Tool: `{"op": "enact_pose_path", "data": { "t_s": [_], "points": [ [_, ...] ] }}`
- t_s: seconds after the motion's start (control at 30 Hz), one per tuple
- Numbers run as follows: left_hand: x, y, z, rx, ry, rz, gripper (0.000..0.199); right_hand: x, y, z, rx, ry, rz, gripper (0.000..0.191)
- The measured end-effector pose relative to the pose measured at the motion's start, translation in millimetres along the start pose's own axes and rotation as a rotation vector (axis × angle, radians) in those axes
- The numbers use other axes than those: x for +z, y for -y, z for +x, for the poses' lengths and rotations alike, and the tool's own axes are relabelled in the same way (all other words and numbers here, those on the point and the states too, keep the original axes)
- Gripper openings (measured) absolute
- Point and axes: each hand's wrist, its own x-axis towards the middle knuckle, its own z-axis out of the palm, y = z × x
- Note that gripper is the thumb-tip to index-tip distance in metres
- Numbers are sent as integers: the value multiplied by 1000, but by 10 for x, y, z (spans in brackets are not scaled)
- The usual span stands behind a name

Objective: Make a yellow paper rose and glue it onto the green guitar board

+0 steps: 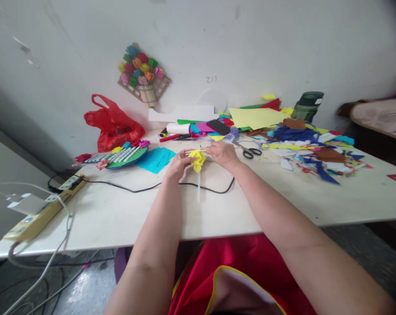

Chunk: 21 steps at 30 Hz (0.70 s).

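A yellow paper flower (197, 160) hangs between my two hands above the white table (119, 218). A pale strip or stem (199, 188) extends down below it. My left hand (181, 163) is closed at the flower's left side, its fingertips against the yellow petals. On the right, my right hand (221, 154) has its fingers pinched together close to the flower's upper edge, around what looks like the end of a thin, pale stick. That stick runs behind or across the flower's top; its exact path is too small to tell.
Black-handled scissors (248, 152) lie right of my hands, beside heaped paper scraps (316, 148). A blue sheet (156, 160), a green board (129, 158) and a red bag (111, 127) are leftward. A black cable (135, 190) crosses the table from a power strip (37, 218). A bottle (307, 106) stands behind.
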Motion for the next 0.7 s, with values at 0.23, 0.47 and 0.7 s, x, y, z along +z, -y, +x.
{"op": "enact_pose_path", "data": {
  "t_s": [0.23,0.47,0.7],
  "points": [
    [2,10,11,-27,-67,65,57,21,8,2,9,16,10,35],
    [33,-31,-8,-5,-101,42,54,1,12,-4,29,20,15,35],
    [-3,-42,-1,17,-151,24,53,-10,-18,-9,69,28,32,31]
  ]
}}
